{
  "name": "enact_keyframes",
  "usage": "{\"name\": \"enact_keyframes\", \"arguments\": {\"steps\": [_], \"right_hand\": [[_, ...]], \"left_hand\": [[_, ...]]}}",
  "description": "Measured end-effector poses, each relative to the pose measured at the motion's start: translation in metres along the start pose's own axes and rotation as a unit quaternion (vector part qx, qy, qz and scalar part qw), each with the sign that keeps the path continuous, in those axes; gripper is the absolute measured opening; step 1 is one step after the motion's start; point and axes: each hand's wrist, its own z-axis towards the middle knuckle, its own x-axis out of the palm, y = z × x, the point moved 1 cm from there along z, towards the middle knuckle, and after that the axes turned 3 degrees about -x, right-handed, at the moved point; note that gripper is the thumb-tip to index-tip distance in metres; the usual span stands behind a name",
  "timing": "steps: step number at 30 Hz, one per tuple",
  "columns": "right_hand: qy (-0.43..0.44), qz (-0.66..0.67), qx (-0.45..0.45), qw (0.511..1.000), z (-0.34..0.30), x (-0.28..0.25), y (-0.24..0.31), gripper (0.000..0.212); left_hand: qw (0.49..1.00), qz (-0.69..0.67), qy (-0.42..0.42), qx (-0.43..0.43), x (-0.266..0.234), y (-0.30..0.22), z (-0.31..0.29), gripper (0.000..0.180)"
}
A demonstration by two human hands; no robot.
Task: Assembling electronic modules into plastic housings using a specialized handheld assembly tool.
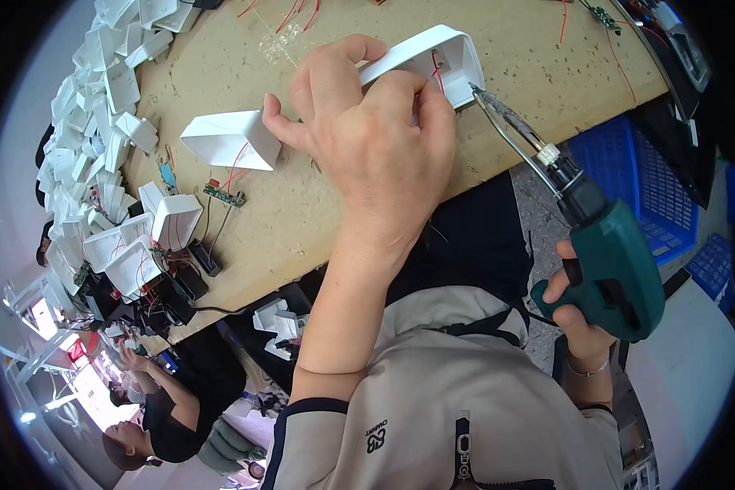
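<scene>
My left hand (367,114) is closed on a white plastic housing (457,61) at the far middle of the table. Inside the housing, short red wires run from a small metal part on its wall. On the right, my right hand (580,322) grips the handle of a green soldering gun (621,269), index finger by the trigger. The gun's metal tip is at the housing's near right rim; whether they touch I cannot tell. Left of my left hand lies a second white housing (233,135), red wires leading from it to a small green circuit board (224,193).
A large heap of white housings (98,106) covers the table's left side. Wired housings and black boxes (192,282) stand at the near left edge. A blue plastic crate (645,180) sits right of the table (547,106). Another person (171,400) works at lower left.
</scene>
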Motion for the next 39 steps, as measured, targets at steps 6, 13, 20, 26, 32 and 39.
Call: {"name": "enact_keyframes", "arguments": {"steps": [6, 13, 20, 26, 32, 39], "right_hand": [[0.016, 0.014, -0.017, 1.0, 0.004, 0.0, -0.002, 0.063], [0.035, -0.003, 0.018, 0.999, 0.007, -0.003, -0.001, 0.061], [0.053, -0.031, 0.018, 0.998, 0.012, -0.006, -0.003, 0.061], [0.036, -0.021, 0.01, 0.999, 0.02, -0.003, -0.002, 0.06], [0.036, 0.015, 0.055, 0.998, 0.025, -0.001, 0.001, 0.059], [0.053, 0.021, 0.046, 0.997, 0.028, -0.002, 0.0, 0.057]], "left_hand": [[1.0, 0.013, -0.009, 0.002, 0.004, -0.003, 0.0, 0.005], [0.999, 0.038, 0.01, -0.006, 0.007, -0.007, 0.005, 0.006], [0.999, 0.042, 0.027, -0.013, 0.008, -0.012, 0.009, 0.006], [0.999, 0.044, 0.018, -0.018, 0.011, -0.013, 0.01, 0.006], [0.999, 0.042, 0.01, -0.02, 0.013, -0.013, 0.01, 0.006], [0.999, 0.038, 0.007, -0.021, 0.013, -0.012, 0.01, 0.005]]}}
